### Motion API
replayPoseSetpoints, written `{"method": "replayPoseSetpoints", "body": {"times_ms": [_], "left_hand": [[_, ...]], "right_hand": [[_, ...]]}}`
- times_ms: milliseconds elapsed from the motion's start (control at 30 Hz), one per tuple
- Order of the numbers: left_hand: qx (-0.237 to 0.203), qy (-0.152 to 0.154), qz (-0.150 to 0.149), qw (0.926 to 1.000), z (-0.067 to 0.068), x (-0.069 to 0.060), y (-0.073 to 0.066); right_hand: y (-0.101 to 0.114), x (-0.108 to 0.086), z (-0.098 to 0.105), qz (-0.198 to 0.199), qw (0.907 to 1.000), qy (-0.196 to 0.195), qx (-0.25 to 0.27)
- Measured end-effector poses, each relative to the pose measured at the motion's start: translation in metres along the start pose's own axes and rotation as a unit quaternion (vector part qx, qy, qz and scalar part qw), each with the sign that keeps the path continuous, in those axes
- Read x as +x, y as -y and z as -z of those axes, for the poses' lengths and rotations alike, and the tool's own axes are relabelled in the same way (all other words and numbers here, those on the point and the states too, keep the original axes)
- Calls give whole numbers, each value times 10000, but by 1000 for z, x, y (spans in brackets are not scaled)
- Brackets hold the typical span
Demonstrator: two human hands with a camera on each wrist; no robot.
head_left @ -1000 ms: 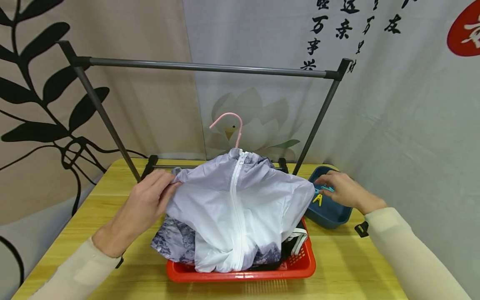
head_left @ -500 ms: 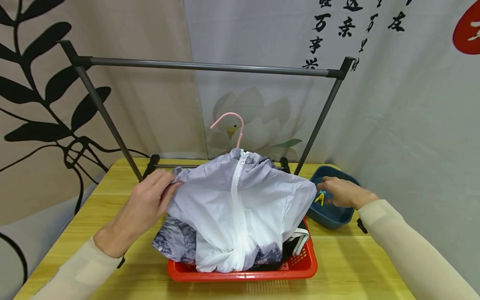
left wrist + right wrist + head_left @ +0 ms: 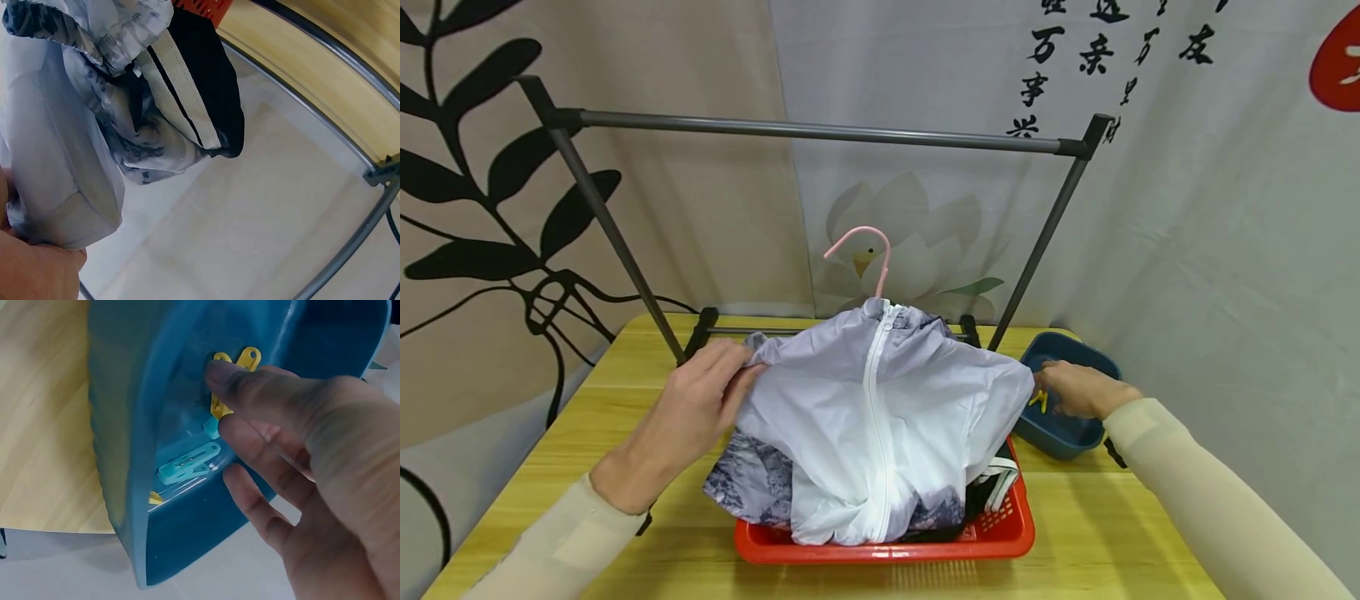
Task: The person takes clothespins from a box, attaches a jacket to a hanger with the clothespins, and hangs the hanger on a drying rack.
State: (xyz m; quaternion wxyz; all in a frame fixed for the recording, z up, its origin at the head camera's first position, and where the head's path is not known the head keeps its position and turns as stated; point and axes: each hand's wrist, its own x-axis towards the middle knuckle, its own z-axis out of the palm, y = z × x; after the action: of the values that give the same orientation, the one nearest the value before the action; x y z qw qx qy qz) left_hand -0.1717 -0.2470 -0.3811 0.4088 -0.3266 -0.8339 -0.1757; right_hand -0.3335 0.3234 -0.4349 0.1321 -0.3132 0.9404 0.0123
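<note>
A pale grey-white zip jacket (image 3: 842, 408) hangs on a pink hanger (image 3: 883, 262) over a red basket (image 3: 880, 552). My left hand (image 3: 673, 425) grips its left-side sleeve; in the left wrist view that hand (image 3: 40, 272) holds the pale cloth (image 3: 62, 169). Inside a blue bin (image 3: 1060, 437) is my right hand (image 3: 1078, 389). The right wrist view shows the right hand (image 3: 319, 450) with its thumb across a yellow clip (image 3: 220, 407); whether it is pinched is unclear. A turquoise clip (image 3: 187, 464) lies beside the fingers.
Behind the basket stands a grey metal rack (image 3: 820, 131) on the wooden table (image 3: 1075, 533). Dark cloth with a white stripe (image 3: 1002, 482) sticks out at the basket's right. Printed curtains (image 3: 1217, 208) hang behind.
My right hand has let go of the blue clips at its fingers and moved slightly over the yellow clip in the bin. The left hand keeps its hold on the jacket.
</note>
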Motion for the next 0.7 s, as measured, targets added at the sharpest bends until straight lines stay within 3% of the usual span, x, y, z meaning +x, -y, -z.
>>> {"method": "replayPoseSetpoints", "body": {"times_ms": [233,500,700], "left_hand": [[-11,29,-33,10000,-2,3,0],[-39,69,-35,10000,-4,6,1],[-21,92,-16,10000,-6,7,0]], "right_hand": [[-1,2,-5,-141,9999,34,-37],[0,2,-7,-2,9993,-277,-240],[0,4,-8,-48,9996,-272,-91]]}}
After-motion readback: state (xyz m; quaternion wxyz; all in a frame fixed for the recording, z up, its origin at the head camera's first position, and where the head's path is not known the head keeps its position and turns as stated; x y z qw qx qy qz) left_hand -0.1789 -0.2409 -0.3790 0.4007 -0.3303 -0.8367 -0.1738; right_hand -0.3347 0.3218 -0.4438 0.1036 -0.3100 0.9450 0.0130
